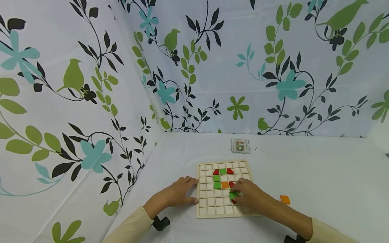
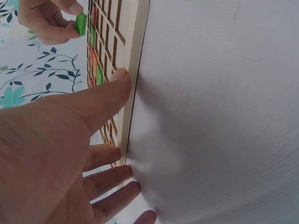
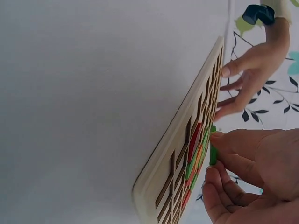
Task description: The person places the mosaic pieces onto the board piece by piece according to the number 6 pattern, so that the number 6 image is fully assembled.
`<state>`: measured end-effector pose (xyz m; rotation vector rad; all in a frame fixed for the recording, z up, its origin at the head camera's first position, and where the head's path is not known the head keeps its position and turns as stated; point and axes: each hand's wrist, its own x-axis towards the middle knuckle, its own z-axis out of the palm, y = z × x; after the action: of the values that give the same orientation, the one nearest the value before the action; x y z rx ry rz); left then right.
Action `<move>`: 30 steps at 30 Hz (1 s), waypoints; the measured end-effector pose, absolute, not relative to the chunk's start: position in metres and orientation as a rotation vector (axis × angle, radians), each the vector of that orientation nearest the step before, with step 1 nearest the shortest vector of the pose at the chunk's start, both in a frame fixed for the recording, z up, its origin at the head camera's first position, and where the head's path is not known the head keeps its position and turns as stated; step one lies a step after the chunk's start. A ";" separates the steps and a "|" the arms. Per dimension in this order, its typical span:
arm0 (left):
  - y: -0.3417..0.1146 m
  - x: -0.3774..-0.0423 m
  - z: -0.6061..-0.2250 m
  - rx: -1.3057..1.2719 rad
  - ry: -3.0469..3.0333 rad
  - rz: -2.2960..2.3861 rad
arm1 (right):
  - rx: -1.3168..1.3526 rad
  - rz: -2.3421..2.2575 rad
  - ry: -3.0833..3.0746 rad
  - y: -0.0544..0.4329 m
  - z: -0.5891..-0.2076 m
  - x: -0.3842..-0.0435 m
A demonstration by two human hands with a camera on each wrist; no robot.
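A wooden grid board [image 1: 210,211] lies on the white cloth. My left hand [image 1: 180,192] rests at its left edge; in the left wrist view the thumb touches the rim and the other fingers are spread along it. My right hand [image 1: 250,195] pinches a green square tile [image 3: 213,151] between thumb and fingers, held close over the lower right part of the board. In the cells sit several green square tiles [image 1: 217,185], an orange square tile [image 1: 225,184] and red rounded tiles [image 1: 230,171]. Another red piece is partly hidden beneath the held tile.
A loose orange tile [image 1: 285,199] lies on the cloth to the right of the board. Behind the board is a small card [image 1: 243,150] with a printed grid and coloured pattern. A patterned curtain [image 1: 194,81] hangs at the back and left.
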<state>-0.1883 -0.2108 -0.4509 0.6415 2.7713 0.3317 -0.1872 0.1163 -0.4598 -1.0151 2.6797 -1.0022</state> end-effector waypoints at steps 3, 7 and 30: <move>-0.210 -0.188 -0.451 0.641 2.768 0.330 | -1.118 -0.944 2.697 0.108 -0.464 -0.188; -0.210 -0.187 -0.450 0.633 2.764 0.328 | -1.122 -0.862 2.710 0.100 -0.465 -0.188; -0.212 -0.189 -0.451 0.632 2.771 0.334 | -1.089 -0.801 2.742 0.086 -0.463 -0.184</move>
<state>-0.1888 -0.2116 -0.4508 0.6324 2.7706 0.3340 -0.1840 0.0855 -0.4627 -1.0895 2.7418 -0.8013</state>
